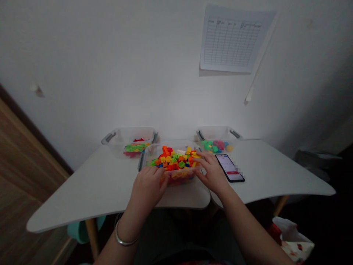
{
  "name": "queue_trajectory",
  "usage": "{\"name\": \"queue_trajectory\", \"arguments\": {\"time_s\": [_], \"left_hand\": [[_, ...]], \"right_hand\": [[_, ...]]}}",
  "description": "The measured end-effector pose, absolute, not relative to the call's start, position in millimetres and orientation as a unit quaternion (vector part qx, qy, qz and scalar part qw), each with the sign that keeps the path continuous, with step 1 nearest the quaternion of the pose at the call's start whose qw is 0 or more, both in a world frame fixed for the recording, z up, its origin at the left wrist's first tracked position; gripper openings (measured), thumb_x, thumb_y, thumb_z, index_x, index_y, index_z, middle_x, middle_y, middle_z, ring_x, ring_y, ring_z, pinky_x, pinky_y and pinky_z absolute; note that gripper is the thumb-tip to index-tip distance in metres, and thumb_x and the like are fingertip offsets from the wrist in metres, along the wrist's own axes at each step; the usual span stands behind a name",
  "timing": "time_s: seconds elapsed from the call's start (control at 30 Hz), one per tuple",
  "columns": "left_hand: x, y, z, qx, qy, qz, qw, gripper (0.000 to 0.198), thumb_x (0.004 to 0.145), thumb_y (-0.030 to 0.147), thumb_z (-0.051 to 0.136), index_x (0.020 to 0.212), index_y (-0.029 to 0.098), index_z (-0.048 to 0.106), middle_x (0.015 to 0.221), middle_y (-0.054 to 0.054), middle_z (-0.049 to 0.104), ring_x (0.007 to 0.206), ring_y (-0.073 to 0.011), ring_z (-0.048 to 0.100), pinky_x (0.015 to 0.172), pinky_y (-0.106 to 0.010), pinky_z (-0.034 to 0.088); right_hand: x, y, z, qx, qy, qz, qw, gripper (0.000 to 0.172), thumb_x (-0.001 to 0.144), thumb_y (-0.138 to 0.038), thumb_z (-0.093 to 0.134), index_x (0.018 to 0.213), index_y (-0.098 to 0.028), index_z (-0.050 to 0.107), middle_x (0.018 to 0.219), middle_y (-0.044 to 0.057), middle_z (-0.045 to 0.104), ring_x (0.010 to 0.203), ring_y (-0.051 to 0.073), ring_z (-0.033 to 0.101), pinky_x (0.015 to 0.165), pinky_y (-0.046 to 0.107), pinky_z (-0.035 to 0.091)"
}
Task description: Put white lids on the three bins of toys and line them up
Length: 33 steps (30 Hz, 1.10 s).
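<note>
The left hand and right hand lie spread on a clear plastic bin of multicoloured toy bricks, neither plainly gripping.

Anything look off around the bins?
No spill visible. The plastic bricks are heaped above the rim of the clear front bin, so it looks overfilled. Also, a flake of wall surface is peeling at far left.
</note>
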<state>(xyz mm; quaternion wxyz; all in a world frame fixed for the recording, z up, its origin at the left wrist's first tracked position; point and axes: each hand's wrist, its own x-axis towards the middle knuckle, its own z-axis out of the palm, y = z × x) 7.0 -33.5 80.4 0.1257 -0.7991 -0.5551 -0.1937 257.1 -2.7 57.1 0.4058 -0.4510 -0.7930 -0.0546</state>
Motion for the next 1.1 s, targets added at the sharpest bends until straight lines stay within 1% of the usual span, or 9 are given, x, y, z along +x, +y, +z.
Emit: {"name": "queue_trajectory", "arguments": {"time_s": [0.17,0.3,0.43,0.53,0.63,0.67,0.7,0.9,1.1], "left_hand": [[14,-42,89,-0.761,-0.605,-0.177,0.154,0.038,0.092,0.046,0.044,0.086,0.018,0.069,0.081,-0.012,0.068,0.079,-0.0287,0.063,0.073,-0.044,0.050],[28,-40,87,-0.784,-0.540,-0.235,0.195,0.034,0.092,0.041,0.047,0.100,0.018,0.071,0.105,-0.013,0.070,0.100,-0.0305,0.062,0.083,-0.045,0.053],[36,-30,81,-0.786,-0.501,-0.278,0.233,0.043,0.093,0.041,0.047,0.119,0.013,0.066,0.128,-0.017,0.064,0.123,-0.0341,0.055,0.100,-0.051,0.047],[36,-25,78,-0.774,-0.524,-0.271,0.227,0.046,0.092,0.042,0.048,0.124,0.012,0.064,0.135,-0.019,0.060,0.128,-0.0369,0.052,0.101,-0.054,0.047],[35,-25,78,-0.774,-0.544,-0.251,0.205,0.046,0.092,0.042,0.048,0.125,0.015,0.064,0.136,-0.018,0.060,0.126,-0.0365,0.055,0.098,-0.053,0.049],[35,-26,78,-0.773,-0.552,-0.245,0.198,0.046,0.092,0.042,0.048,0.125,0.015,0.065,0.135,-0.017,0.061,0.124,-0.0360,0.056,0.097,-0.053,0.050],[35,-27,78,-0.770,-0.559,-0.240,0.190,0.045,0.091,0.041,0.048,0.124,0.015,0.065,0.134,-0.017,0.061,0.124,-0.0355,0.057,0.096,-0.052,0.051],[28,-31,79,-0.748,-0.597,-0.229,0.178,0.047,0.089,0.039,0.048,0.125,0.015,0.065,0.130,-0.017,0.064,0.119,-0.0357,0.061,0.092,-0.053,0.053],[15,-25,81,-0.735,-0.611,-0.223,0.190,0.047,0.088,0.035,0.046,0.124,0.012,0.066,0.126,-0.018,0.066,0.114,-0.0359,0.063,0.092,-0.054,0.053]], "right_hand": [[252,-6,36,-0.450,-0.746,0.002,0.491,0.028,0.092,-0.032,0.051,0.113,-0.021,0.066,0.124,0.013,0.066,0.118,0.024,0.059,0.103,0.047,0.047],[234,-16,32,-0.415,-0.747,0.000,0.520,0.026,0.091,-0.024,0.051,0.112,-0.022,0.066,0.121,0.011,0.068,0.118,0.023,0.061,0.103,0.045,0.048],[227,-17,33,-0.355,-0.772,0.007,0.528,0.032,0.088,-0.016,0.050,0.115,-0.026,0.064,0.117,0.007,0.070,0.113,0.020,0.064,0.099,0.041,0.051],[237,2,32,-0.368,-0.760,-0.010,0.535,0.029,0.089,-0.017,0.049,0.112,-0.026,0.065,0.112,0.006,0.072,0.108,0.021,0.065,0.096,0.041,0.051],[251,42,25,-0.486,-0.736,-0.012,0.470,0.025,0.089,-0.018,0.049,0.102,-0.022,0.069,0.106,0.007,0.073,0.105,0.022,0.065,0.098,0.042,0.048],[255,56,22,-0.536,-0.732,-0.002,0.422,0.025,0.088,-0.017,0.049,0.103,-0.021,0.069,0.109,0.008,0.073,0.108,0.022,0.064,0.101,0.040,0.047],[259,71,17,-0.555,-0.727,0.003,0.403,0.026,0.086,-0.016,0.051,0.104,-0.019,0.070,0.111,0.010,0.072,0.109,0.022,0.064,0.101,0.040,0.046],[263,117,-13,-0.592,-0.730,0.011,0.343,0.025,0.085,-0.011,0.052,0.100,-0.017,0.072,0.105,0.009,0.073,0.103,0.021,0.063,0.097,0.034,0.044],[263,114,-26,-0.602,-0.736,-0.007,0.311,0.022,0.092,-0.021,0.053,0.096,-0.019,0.074,0.101,0.009,0.072,0.107,0.023,0.057,0.100,0.035,0.040]]}}
